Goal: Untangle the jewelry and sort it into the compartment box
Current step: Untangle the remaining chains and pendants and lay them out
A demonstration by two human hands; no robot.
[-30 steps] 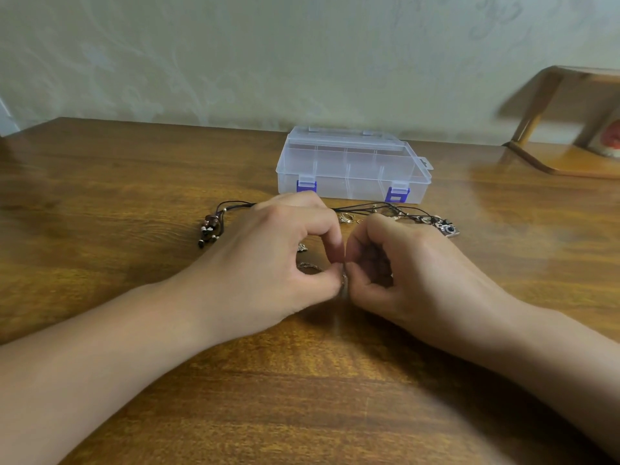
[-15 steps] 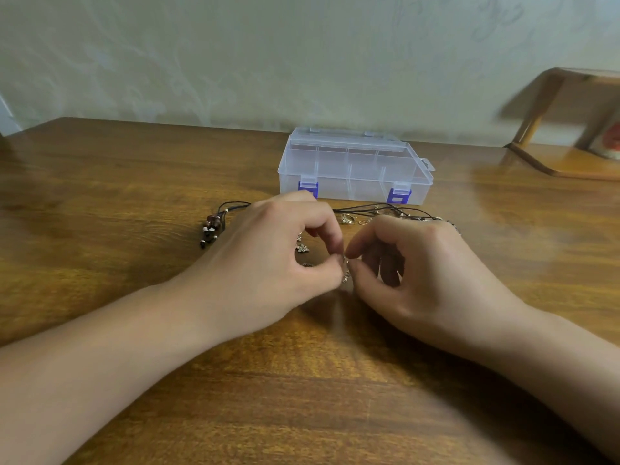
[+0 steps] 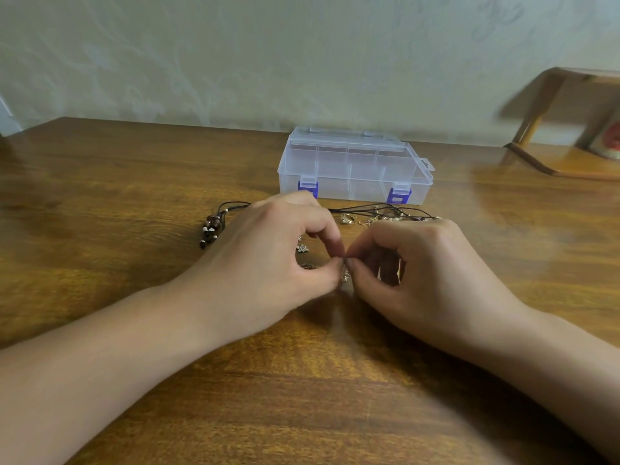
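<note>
A clear plastic compartment box (image 3: 355, 164) with blue latches stands closed at the table's far middle. In front of it lies tangled jewelry: dark cords (image 3: 375, 209), a brown beaded pendant (image 3: 211, 228) at the left, gold rings and small charms (image 3: 347, 219). My left hand (image 3: 268, 260) and my right hand (image 3: 419, 273) meet fingertip to fingertip, both pinching a small silver charm chain (image 3: 344, 275) just above the table. A star-shaped charm (image 3: 302, 249) shows under my left fingers. My hands hide much of the tangle.
The wooden table (image 3: 100, 203) runs to a pale wall behind. A wooden stand (image 3: 563, 156) holding a framed picture sits at the far right corner.
Both hands stay pinched together on the small chain. My right fingers have uncurled a little and the pinch point has lifted slightly from the table.
</note>
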